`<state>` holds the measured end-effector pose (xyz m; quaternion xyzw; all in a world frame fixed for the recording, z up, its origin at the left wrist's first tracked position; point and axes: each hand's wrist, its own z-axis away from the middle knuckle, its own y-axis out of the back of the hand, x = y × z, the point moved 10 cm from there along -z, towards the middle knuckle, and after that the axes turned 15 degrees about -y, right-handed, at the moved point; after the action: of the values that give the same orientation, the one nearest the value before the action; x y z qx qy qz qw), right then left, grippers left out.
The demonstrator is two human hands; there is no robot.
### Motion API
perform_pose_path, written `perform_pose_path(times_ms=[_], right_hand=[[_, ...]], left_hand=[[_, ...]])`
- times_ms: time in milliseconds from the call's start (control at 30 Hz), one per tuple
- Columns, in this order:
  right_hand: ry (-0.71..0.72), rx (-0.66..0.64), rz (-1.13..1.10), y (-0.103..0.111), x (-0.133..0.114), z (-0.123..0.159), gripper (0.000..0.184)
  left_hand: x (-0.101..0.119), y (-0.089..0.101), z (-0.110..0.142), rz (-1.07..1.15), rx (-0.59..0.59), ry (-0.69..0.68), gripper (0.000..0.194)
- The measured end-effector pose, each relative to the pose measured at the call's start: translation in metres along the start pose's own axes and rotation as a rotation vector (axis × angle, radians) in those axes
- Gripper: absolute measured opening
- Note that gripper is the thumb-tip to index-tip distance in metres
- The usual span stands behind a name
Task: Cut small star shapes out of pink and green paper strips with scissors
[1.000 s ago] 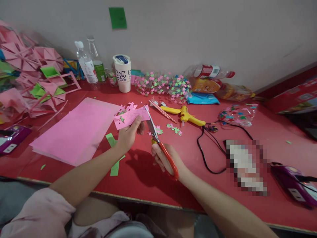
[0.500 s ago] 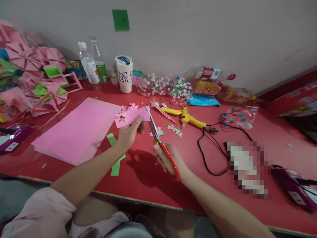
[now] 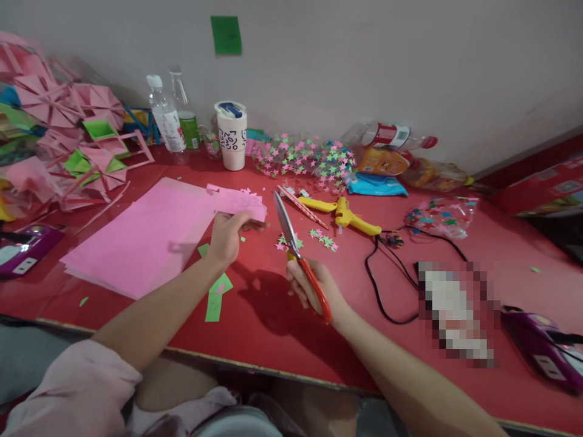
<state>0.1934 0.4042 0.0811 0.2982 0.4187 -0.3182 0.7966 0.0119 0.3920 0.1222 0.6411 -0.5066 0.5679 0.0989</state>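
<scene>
Gripping the red-handled scissors (image 3: 286, 223), the right hand (image 3: 325, 280) is nearest the front edge of the red table (image 3: 410, 376), its fingers wrapped in and around the handles; the blades point away from the body and look closed or almost so. To their left lie green paper pieces (image 3: 214, 306), with a small pink scrap on top. The left hand (image 3: 226, 240) pinches a pink paper strip (image 3: 237, 201) between thumb and fingers, above the table and just left of the blade tips. Strip and blades are apart, so no cut seems to be under way at this instant; how much has been trimmed from the strip is too blurred to tell.

Beside the left forearm, a stack of pink sheets (image 3: 136, 237) lies flat and looks largely uncut, so plenty of paper appears to be left. Finished work shows too: pink and green stars (image 3: 323, 239) lie loose in small clusters beyond the scissors, and pink cuttings (image 3: 248, 192) sit behind the strip. Farther back rests a yellow glue gun (image 3: 355, 222). Beyond it, a clear shape covered in stars (image 3: 300, 158) suggests that decorating is well advanced on that piece. A white tumbler (image 3: 234, 142) stands upright near the wall, with two bottles (image 3: 168, 124) to its left.
</scene>
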Motion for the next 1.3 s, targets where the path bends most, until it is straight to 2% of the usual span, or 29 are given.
perform_pose_path(times_ms=[200,300,433,700,1067,1300], right_hand=[[0.036,0.083,-0.019,0.010,-0.007,-0.004,0.047],[0.052,0.070,0.018,0.009,-0.009,-0.003,0.047],[0.116,0.038,0.119,0.005,-0.014,0.001,0.048],[0.089,0.034,0.268,0.004,-0.012,-0.003,0.047],[0.075,0.019,0.362,0.001,-0.010,-0.003,0.053],[0.091,0.003,0.326,0.000,-0.010,-0.001,0.051]], left_hand=[[-0.012,-0.024,0.015,0.013,-0.235,0.183,0.009],[-0.012,-0.028,0.015,-0.017,-0.295,0.184,0.014],[-0.002,-0.019,0.001,-0.041,-0.244,0.077,0.015],[0.008,-0.006,-0.013,-0.069,-0.175,-0.038,0.021],[0.010,-0.004,-0.013,-0.103,-0.176,-0.072,0.016],[0.005,-0.008,-0.012,-0.086,-0.186,0.006,0.017]])
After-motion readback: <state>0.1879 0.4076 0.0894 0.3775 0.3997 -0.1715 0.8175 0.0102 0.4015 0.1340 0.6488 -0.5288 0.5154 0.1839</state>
